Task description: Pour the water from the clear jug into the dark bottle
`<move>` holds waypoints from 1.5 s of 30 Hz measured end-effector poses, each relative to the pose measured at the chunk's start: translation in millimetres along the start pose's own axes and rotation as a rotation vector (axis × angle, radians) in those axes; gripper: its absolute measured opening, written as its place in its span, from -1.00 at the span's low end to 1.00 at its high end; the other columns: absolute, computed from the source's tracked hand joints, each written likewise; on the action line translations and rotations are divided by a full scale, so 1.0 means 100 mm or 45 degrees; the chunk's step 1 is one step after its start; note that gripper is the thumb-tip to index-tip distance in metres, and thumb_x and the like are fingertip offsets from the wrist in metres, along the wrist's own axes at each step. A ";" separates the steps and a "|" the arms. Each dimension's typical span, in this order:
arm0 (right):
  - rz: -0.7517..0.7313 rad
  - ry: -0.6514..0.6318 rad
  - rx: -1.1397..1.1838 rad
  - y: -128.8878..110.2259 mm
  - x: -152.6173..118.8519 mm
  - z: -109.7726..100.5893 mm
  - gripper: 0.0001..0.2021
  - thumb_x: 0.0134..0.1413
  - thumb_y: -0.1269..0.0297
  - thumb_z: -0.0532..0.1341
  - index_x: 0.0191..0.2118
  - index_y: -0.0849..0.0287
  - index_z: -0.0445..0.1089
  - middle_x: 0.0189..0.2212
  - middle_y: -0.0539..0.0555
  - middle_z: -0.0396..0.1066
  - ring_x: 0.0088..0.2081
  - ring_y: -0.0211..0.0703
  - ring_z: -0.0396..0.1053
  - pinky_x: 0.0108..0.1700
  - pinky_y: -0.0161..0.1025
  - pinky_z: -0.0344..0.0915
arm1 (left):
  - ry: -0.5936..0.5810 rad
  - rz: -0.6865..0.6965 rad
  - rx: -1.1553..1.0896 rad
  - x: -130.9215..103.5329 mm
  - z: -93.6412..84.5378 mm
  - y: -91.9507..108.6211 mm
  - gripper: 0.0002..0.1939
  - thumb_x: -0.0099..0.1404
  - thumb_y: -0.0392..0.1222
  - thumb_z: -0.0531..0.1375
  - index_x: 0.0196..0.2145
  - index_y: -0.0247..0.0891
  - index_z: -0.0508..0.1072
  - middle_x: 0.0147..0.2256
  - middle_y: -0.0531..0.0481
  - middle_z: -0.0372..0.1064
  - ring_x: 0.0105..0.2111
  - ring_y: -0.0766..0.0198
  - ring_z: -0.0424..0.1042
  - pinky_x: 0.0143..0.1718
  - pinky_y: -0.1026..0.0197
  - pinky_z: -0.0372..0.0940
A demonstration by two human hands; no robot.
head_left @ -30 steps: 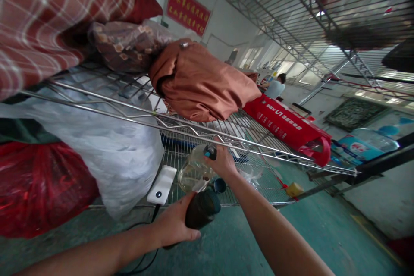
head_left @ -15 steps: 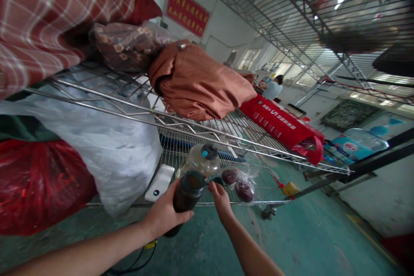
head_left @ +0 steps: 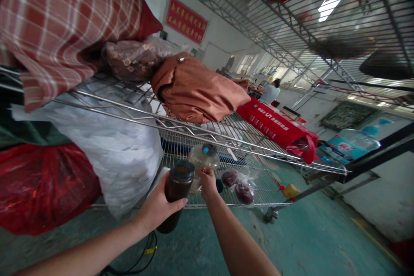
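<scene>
My left hand [head_left: 158, 207] is wrapped round a dark bottle [head_left: 177, 192], tilted slightly, its open mouth facing up with brownish contents showing inside. My right hand [head_left: 207, 181] has its fingers pinched together in front of a clear plastic jug [head_left: 207, 156] with a dark cap and a blue spout. Whether those fingers grip the jug or something small, I cannot tell. Just right of that hand, a dark round cup or lid [head_left: 219, 186] rests on the lower wire shelf. Beside it lie purple round items in clear plastic bags [head_left: 245, 192].
Above my hands runs the metal edge of the middle shelf [head_left: 194, 129], bearing a brown satin bundle [head_left: 200, 90] and a red bag [head_left: 278, 127]. White plastic sacking [head_left: 129, 168] and a red sack [head_left: 48, 189] bulge at left. A person [head_left: 271, 92] sits far back.
My right hand has moved left, from beside the dark cup or lid to the front of the jug. The bottle in my left hand has shifted slightly left, and the view has shifted a little.
</scene>
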State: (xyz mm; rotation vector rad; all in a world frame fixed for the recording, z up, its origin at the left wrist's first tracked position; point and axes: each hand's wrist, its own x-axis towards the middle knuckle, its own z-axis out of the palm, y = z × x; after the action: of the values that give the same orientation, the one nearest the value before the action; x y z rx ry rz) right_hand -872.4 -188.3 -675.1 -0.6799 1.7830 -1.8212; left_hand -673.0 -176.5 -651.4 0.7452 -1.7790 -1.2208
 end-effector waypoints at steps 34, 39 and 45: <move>0.297 -0.226 -1.392 -0.08 -1.97 -2.69 -0.90 -0.21 0.29 0.11 -0.58 0.17 0.16 -0.65 -0.09 0.17 -0.57 -0.32 0.11 -0.51 -0.36 0.02 | -1.011 0.221 0.586 -0.37 1.15 -0.81 -0.15 -0.18 -0.06 0.31 0.06 -0.16 0.06 -0.01 -0.06 0.23 -0.06 0.05 0.27 -0.05 0.12 0.19; 0.354 -0.344 -1.561 -0.05 -1.94 -2.73 -0.93 -0.22 0.34 0.10 -0.58 0.18 0.17 -0.65 -0.08 0.19 -0.57 -0.32 0.12 -0.50 -0.36 0.00 | -1.114 0.240 0.629 -0.49 1.24 -0.99 -0.19 -0.17 -0.12 0.30 0.04 -0.13 0.06 -0.03 -0.05 0.24 -0.06 0.05 0.27 -0.05 0.12 0.18; 0.356 -0.446 -1.725 0.00 -1.90 -2.69 -0.95 -0.21 0.39 0.09 -0.57 0.18 0.17 -0.65 -0.06 0.20 -0.57 -0.33 0.10 -0.51 -0.37 -0.05 | -1.186 0.206 0.649 -0.61 1.36 -1.15 -0.18 -0.20 -0.16 0.31 0.03 -0.12 0.08 -0.05 -0.06 0.25 -0.08 0.04 0.28 -0.06 0.11 0.18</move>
State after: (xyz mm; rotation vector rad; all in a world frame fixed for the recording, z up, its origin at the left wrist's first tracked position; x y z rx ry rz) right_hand -907.7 139.1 -681.5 -1.0130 2.4896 -0.0739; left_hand -761.4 -106.2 -802.1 0.2678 -2.9197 -1.0788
